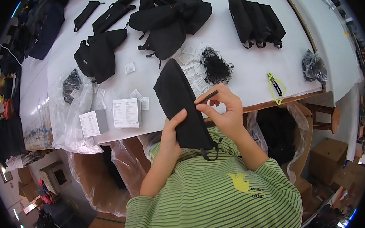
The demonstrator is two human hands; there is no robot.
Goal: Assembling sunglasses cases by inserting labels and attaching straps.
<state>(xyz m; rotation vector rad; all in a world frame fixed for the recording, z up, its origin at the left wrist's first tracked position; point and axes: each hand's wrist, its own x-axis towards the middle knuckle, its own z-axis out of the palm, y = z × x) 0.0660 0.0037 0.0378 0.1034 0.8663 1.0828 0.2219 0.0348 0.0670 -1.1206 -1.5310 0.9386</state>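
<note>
A long black zippered pouch (180,110) is held over the near edge of the table, tilted, with a webbing loop at its lower end. My left hand (172,133) is closed around its left side, thumb lying on the front. At the pouch's right edge my right hand (224,109) is pinched, with a short dark stick-like thing (212,94) between its fingers; its exact kind is unclear. The right fingertips touch the pouch edge, or nearly so. Just beyond the right hand lie a heap of black cord loops (216,66) and scattered white tags (192,71).
Black pouches (169,27) pile up at the back, with several more in a row (256,23) at right. White card stacks (126,113) stand left beside a clear plastic bag (68,121). A black tool with a yellow cord (276,87) lies right. Plastic-lined cartons (98,177) sit below the table.
</note>
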